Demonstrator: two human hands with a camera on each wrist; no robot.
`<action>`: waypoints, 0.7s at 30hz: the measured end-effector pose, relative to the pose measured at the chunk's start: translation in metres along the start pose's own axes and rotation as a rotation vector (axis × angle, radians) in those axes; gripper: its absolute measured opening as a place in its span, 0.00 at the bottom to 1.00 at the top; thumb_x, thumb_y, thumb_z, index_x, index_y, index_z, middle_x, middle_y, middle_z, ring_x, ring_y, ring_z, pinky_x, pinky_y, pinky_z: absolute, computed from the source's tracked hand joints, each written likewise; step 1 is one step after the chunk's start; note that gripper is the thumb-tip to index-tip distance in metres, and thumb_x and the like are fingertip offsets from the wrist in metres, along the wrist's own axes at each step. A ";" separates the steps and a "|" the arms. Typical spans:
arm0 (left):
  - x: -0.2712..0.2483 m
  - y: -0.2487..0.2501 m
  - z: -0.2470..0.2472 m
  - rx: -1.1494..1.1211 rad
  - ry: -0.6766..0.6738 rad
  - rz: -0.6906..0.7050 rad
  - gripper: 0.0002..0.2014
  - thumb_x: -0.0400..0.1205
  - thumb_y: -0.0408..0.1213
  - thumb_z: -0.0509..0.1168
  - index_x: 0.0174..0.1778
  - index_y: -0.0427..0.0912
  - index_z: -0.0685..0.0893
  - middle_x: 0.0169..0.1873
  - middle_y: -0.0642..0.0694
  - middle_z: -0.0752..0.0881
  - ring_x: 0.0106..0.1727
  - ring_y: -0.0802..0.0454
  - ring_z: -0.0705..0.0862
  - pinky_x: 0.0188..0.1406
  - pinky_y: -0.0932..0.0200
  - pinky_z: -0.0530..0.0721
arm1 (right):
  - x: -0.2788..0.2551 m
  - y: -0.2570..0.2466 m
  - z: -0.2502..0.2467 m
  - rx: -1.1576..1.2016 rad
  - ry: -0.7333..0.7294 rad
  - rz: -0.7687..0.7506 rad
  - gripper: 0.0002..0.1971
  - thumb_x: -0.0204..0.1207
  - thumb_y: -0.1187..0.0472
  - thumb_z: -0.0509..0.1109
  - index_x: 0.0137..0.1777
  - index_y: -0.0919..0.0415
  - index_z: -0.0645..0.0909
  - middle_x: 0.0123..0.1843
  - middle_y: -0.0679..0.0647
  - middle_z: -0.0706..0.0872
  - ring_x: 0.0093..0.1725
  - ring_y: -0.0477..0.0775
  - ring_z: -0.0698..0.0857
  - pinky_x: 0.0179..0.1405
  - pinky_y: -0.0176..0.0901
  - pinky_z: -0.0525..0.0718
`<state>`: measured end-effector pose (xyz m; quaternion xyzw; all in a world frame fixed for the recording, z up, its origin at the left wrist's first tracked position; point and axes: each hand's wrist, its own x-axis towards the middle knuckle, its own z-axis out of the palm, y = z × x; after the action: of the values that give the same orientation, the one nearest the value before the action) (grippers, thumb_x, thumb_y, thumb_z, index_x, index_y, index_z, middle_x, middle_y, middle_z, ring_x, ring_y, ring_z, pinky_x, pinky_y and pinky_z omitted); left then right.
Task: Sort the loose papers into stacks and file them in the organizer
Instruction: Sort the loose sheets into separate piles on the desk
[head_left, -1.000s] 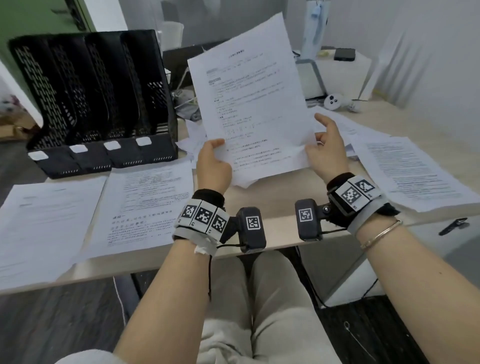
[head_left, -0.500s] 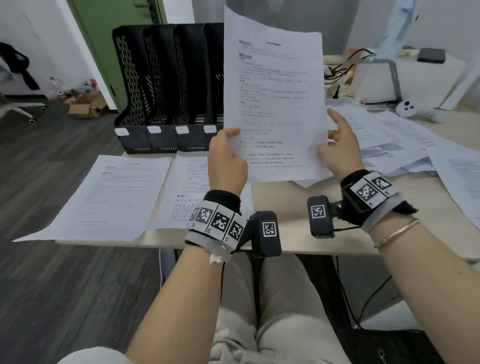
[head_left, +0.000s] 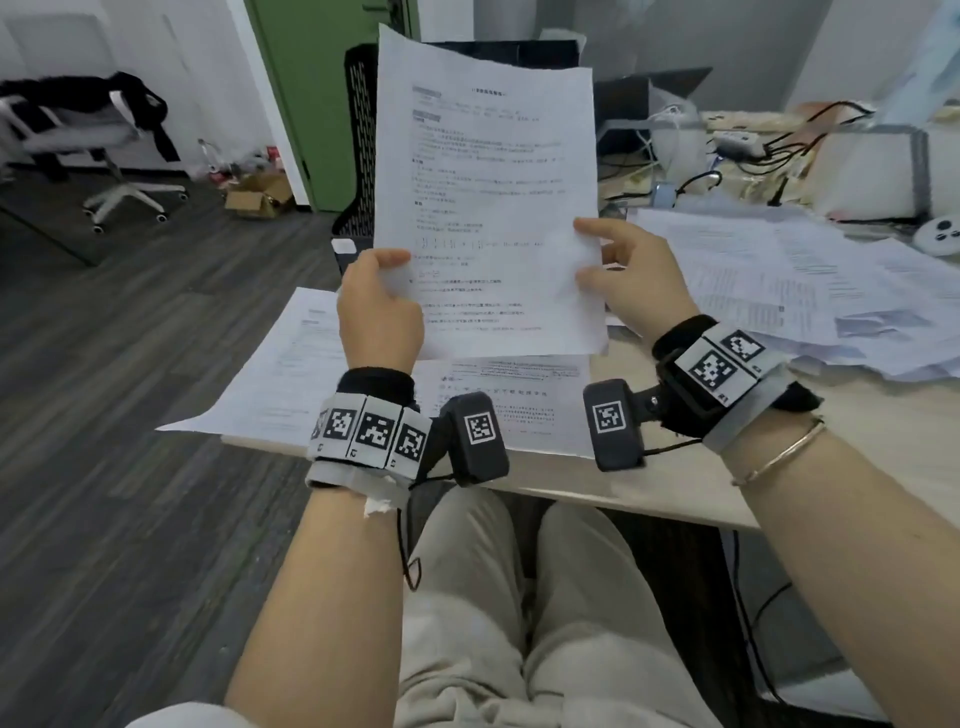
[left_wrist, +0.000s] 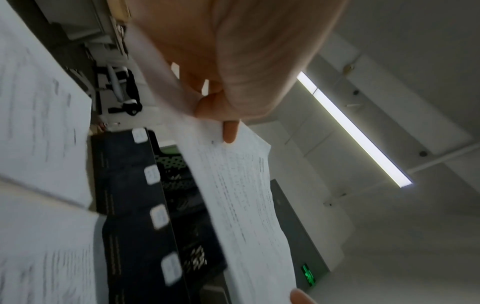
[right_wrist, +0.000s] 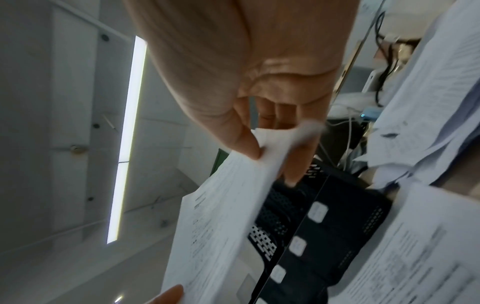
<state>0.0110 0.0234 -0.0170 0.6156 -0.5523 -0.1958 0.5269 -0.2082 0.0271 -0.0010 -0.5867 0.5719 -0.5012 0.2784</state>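
Observation:
I hold a printed sheet of paper (head_left: 488, 197) upright above the desk's left end. My left hand (head_left: 379, 306) pinches its lower left edge, thumb on the front. My right hand (head_left: 628, 275) pinches its lower right edge. The same sheet (left_wrist: 241, 195) runs away from my left thumb in the left wrist view, and in the right wrist view the paper (right_wrist: 223, 222) is pinched between thumb and fingers. The black mesh organizer (head_left: 361, 150) stands behind the sheet, mostly hidden by it; its labelled front (left_wrist: 145, 216) shows in the left wrist view, and the organizer (right_wrist: 332, 232) also shows from the right wrist.
Two sorted sheets lie flat on the desk (head_left: 582, 483) below my hands: one at the left corner (head_left: 280, 374), one beside it (head_left: 498, 400). A loose heap of papers (head_left: 810, 291) covers the right side. Cables and boxes (head_left: 769, 150) crowd the back. An office chair (head_left: 98, 140) stands far left.
The sheet and both hands have swung left and turned upright, so the paper now covers most of the organizer. The view has turned left as well.

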 end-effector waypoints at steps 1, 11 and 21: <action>0.006 -0.005 -0.009 0.028 0.021 -0.017 0.27 0.73 0.17 0.50 0.62 0.43 0.80 0.61 0.50 0.77 0.65 0.51 0.74 0.67 0.55 0.73 | 0.003 -0.003 0.009 -0.021 -0.030 -0.007 0.25 0.75 0.73 0.66 0.73 0.58 0.74 0.49 0.52 0.81 0.48 0.48 0.80 0.49 0.36 0.81; 0.047 -0.042 -0.081 0.278 0.166 -0.222 0.28 0.74 0.20 0.52 0.62 0.52 0.81 0.68 0.51 0.76 0.68 0.51 0.74 0.68 0.50 0.58 | 0.016 -0.027 0.104 -0.140 -0.315 0.068 0.31 0.75 0.66 0.71 0.78 0.60 0.65 0.36 0.54 0.81 0.26 0.46 0.82 0.19 0.32 0.76; 0.066 -0.075 -0.126 0.410 0.168 -0.297 0.28 0.76 0.21 0.52 0.65 0.52 0.81 0.69 0.51 0.78 0.70 0.47 0.73 0.69 0.46 0.58 | 0.007 -0.025 0.175 -0.097 -0.480 0.194 0.32 0.76 0.68 0.70 0.78 0.64 0.62 0.34 0.54 0.81 0.28 0.48 0.83 0.30 0.39 0.86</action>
<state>0.1714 0.0070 -0.0128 0.7980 -0.4383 -0.1033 0.4006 -0.0405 -0.0177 -0.0372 -0.6437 0.5667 -0.2907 0.4243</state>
